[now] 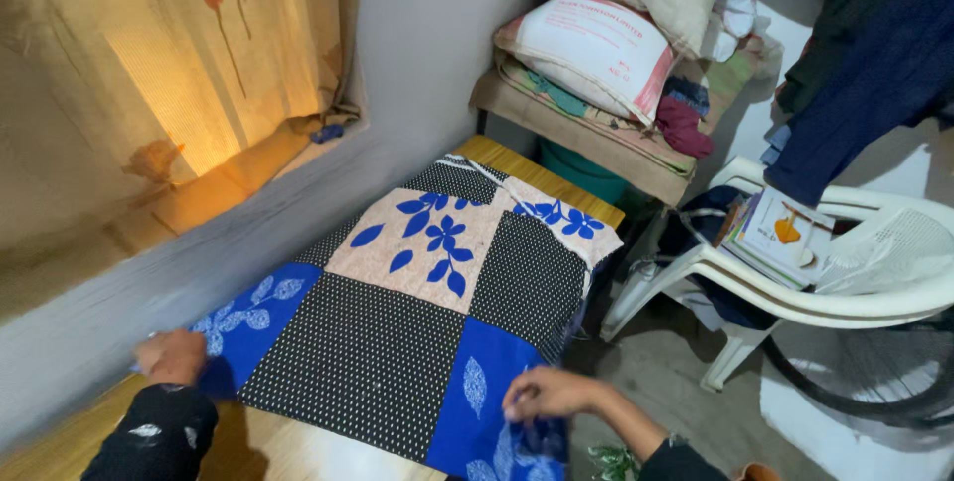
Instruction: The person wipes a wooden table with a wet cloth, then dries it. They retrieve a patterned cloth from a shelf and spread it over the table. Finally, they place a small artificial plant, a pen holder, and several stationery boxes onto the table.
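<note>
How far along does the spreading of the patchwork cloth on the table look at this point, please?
Done: the cloth lies flat over most of the table, its far end reaching the far edge. In hand: the left hand presses the near corner by the wall, and the right hand pinches the near edge, which is bunched there. Left: that bunched corner is not yet flat.

Left hand [171, 355] bare below a black sleeve [154, 433] printed with small white leaf shapes; right hand [545, 394] bare, forearm uncovered, a dark sleeve edge [682, 461] showing near the elbow.
</note>
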